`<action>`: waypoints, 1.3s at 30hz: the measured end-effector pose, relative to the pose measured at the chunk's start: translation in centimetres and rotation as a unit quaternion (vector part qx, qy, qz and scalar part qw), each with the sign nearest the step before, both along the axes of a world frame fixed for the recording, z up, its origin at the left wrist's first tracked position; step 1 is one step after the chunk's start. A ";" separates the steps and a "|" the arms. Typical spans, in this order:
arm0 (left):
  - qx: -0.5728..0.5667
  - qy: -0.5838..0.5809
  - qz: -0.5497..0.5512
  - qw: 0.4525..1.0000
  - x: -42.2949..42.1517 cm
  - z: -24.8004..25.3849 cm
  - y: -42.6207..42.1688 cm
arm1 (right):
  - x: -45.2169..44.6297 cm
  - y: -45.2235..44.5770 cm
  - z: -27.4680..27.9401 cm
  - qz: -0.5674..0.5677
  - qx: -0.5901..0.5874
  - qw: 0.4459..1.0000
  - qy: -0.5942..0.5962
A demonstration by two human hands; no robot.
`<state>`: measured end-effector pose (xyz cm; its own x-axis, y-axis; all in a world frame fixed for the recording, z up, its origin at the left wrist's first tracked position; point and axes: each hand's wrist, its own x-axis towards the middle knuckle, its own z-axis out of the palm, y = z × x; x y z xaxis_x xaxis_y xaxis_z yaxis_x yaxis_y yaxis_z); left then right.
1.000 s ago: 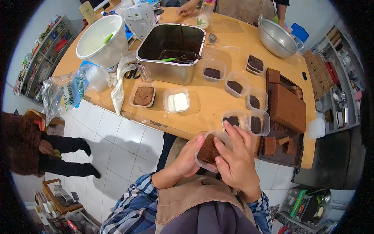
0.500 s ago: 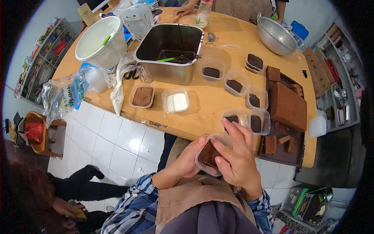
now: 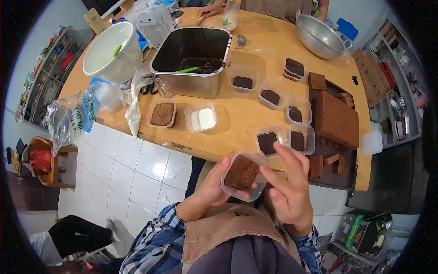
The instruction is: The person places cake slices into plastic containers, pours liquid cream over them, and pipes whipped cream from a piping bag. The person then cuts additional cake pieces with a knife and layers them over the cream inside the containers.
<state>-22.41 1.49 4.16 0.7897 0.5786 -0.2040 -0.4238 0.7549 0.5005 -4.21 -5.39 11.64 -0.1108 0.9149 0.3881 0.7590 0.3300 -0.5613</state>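
Observation:
A clear plastic cup (image 3: 245, 193) with a square of brown cake (image 3: 242, 172) in it is held by my left hand (image 3: 212, 183) from its left side. My right hand (image 3: 292, 192) is open at the cup's right, its fingers apart and a fingertip close to the rim. Just beyond it on the table are several cups with a dark layer, one of them (image 3: 267, 142) nearest my fingers. Farther left stand a cup with brown cake (image 3: 162, 114) and a cup with a white filling (image 3: 201, 118).
A dark tray (image 3: 344, 181) holds a large cake block (image 3: 336, 119) and cut pieces. A metal tin (image 3: 194, 85), a white bowl (image 3: 109, 55), a piping bag (image 3: 133, 112) and a metal pan (image 3: 319, 39) stand farther back. Another person's hand (image 3: 211, 10) rests at the far edge.
My right fingers have come out of the cup and moved right, showing more of the cake. The view has shifted slightly. The passer-by at the left has moved lower in view.

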 end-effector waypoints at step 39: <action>0.037 -0.011 0.022 0.999 -0.1 -0.1 -0.3 | -2.3 -0.6 0.4 0.058 -0.015 0.995 -0.079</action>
